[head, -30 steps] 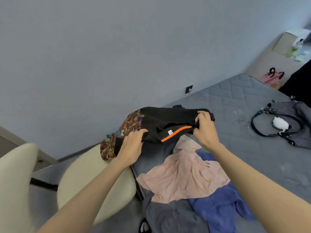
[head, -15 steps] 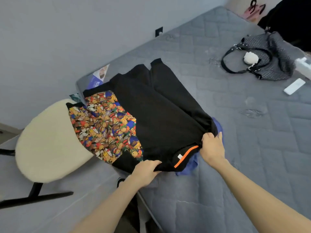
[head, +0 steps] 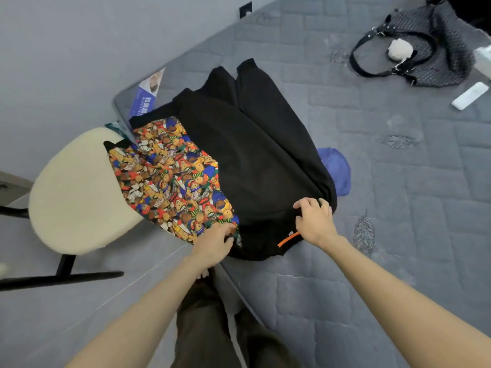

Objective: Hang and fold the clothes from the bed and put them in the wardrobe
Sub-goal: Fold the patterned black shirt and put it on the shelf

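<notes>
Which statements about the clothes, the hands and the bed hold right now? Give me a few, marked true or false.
1. The left hand and the right hand both hold the near edge of the black garment. True.
2. The black garment hangs on a hanger. False: it lies spread on the mattress.
3. A blue garment shows from under the black garment's right side. True.
4. The handbag sits on the chair. False: it lies on the mattress, at the far right.
5. The garment's patterned part is on the side towards the chair. True.
</notes>
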Motion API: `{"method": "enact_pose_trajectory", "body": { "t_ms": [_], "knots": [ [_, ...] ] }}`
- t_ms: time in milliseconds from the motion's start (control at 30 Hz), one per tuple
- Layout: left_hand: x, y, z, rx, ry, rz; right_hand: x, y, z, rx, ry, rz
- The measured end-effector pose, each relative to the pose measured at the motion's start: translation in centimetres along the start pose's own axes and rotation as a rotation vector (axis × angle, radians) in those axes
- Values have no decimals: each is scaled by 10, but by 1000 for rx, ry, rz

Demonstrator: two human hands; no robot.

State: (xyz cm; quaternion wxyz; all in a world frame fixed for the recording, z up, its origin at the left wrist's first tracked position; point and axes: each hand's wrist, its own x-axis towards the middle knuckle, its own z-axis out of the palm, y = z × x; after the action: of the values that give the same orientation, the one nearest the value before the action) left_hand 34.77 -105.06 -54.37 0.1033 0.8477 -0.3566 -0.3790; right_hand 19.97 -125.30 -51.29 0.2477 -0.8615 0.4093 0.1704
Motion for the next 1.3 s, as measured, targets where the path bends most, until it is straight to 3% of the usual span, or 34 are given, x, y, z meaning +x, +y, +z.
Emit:
{"method": "enact_pose_trajectory", "body": {
  "t_ms": [300, 500, 767, 967, 1167, 1300],
  "knots": [
    [1, -131, -91, -313, 211, -274, 27, -154, 19, 133, 9, -182],
    [55, -220, -151, -666, 363, -433, 94, -263, 58, 247, -73, -116],
    [154, -330, -217, -906, 251, -565, 204, -378, 124, 363, -172, -41],
    [207, -363, -219, -1011, 331, -739, 247, -413, 159, 281, -176, 57],
    [206, -356, -221, -1162, 266, -603, 233, -425, 167, 537, -353, 65],
    [180, -339, -236, -1167, 333, -457, 203, -423, 153, 779, -379, 80]
  ]
}}
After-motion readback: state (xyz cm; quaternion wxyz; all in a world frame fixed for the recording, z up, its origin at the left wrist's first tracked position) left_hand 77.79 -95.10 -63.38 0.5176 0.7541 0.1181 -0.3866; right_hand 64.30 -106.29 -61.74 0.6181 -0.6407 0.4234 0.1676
